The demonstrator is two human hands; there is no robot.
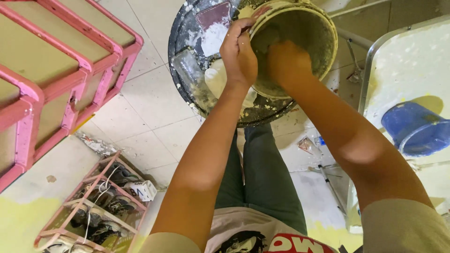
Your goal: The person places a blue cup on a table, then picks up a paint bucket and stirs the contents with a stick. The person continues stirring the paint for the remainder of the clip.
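One yellow bucket [318, 28], left hand [238, 51] grip clamped on rim, right hand [287, 61] inside, grip unclear

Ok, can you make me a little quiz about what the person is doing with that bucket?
1. True or false: the left hand grips the rim of the yellowish bucket.
2. Where is the right hand? A) on the blue bucket B) inside the yellowish bucket C) on the pink shoe rack
3. Fill in: the yellowish bucket sits over a round, paint-splattered ______ tub.

Key:
1. True: its fingers curl over the rim.
2. B: it reaches down inside, against the smeared wall.
3. Black.
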